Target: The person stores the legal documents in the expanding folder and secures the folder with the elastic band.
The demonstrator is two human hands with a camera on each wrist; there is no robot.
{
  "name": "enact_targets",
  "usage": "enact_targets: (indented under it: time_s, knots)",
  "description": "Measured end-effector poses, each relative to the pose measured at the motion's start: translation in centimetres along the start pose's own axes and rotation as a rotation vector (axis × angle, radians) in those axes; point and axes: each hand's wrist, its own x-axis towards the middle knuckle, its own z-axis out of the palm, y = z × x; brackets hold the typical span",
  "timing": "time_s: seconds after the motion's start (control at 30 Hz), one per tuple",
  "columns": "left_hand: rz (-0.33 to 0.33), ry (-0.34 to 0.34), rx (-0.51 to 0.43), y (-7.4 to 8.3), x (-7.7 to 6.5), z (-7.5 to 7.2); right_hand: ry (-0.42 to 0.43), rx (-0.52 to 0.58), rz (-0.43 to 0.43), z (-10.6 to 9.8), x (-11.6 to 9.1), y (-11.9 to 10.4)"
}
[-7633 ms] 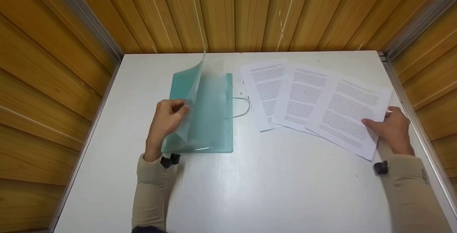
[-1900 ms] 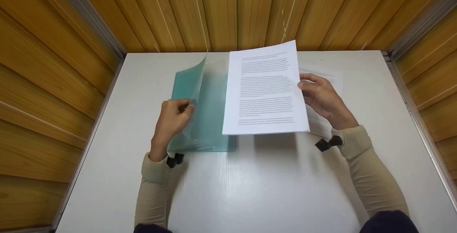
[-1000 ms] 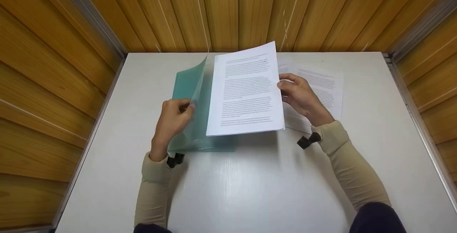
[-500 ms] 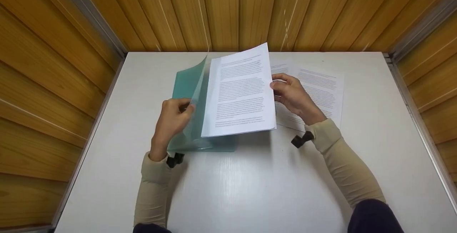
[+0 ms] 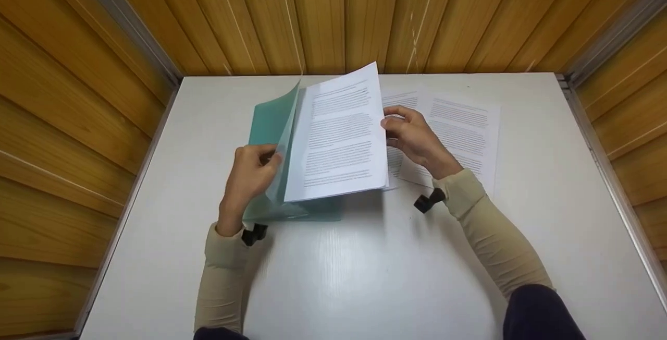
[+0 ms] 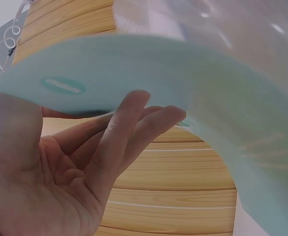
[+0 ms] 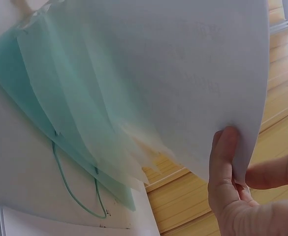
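Note:
A teal plastic folder (image 5: pixel 272 121) lies on the left half of the table with its cover and clear sleeves raised. My left hand (image 5: pixel 251 173) pinches the lifted cover between thumb and fingers; the left wrist view shows the cover (image 6: pixel 109 64) bowed above the fingers. My right hand (image 5: pixel 417 136) grips the right edge of a thin stack of printed paper (image 5: pixel 341 136), held tilted over the folder. The stack's left edge lies beside the raised sleeve, partly behind it. From the right wrist, the blank back of the paper (image 7: pixel 198 73) and several fanned sleeves (image 7: pixel 84 98) show.
More printed sheets (image 5: pixel 464 126) lie on the white table (image 5: pixel 333 277), right of the folder and partly under my right hand. An elastic cord loop (image 7: pixel 75 194) hangs off the folder's edge. Wood-panelled walls (image 5: pixel 365 16) enclose the table at the back and sides.
My right hand has picked up the nearest paper stack from the right and carried it left, bringing its left edge to the folder's raised sleeve. My left hand stays on the cover.

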Motion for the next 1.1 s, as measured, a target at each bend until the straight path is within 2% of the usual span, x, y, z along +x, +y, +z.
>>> enact_targets:
  time_s: [0.67,1.1]
  knots:
    - [-0.025,-0.017,0.009,-0.1,0.0,0.0,-0.015,0.005,0.000,2.2,1.0,0.2]
    - [-0.005,-0.010,0.020,0.0,-0.2,-0.1,-0.017,-0.035,0.002,4.0,1.7,0.7]
